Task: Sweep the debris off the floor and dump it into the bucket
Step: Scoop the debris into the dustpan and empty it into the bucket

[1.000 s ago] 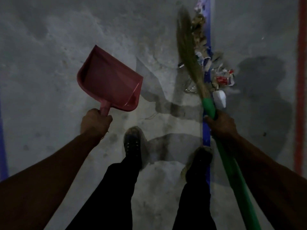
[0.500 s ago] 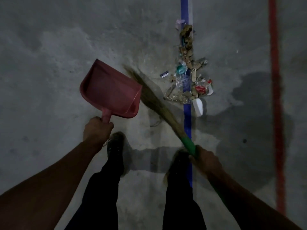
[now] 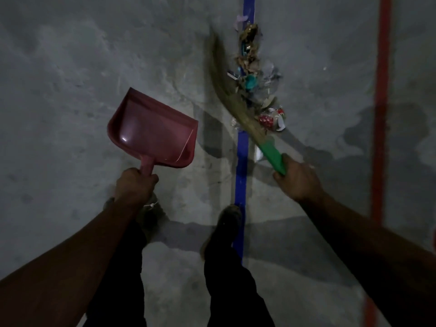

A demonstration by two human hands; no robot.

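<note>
While the left hand [image 3: 134, 185] clenches its fingers around the red dustpan [image 3: 153, 131] handle, the right hand [image 3: 298, 179] grips the broom [image 3: 232, 97] by its green handle, bristles touching the debris [image 3: 257, 83] piled along the blue line [image 3: 241, 175] on the concrete floor [image 3: 70, 67].

Glossy red plastic dustpan [image 3: 153, 133], dry fibrous broom bristles [image 3: 226, 90] on a smooth green handle [image 3: 271, 153], rough matt concrete floor [image 3: 70, 79].
</note>
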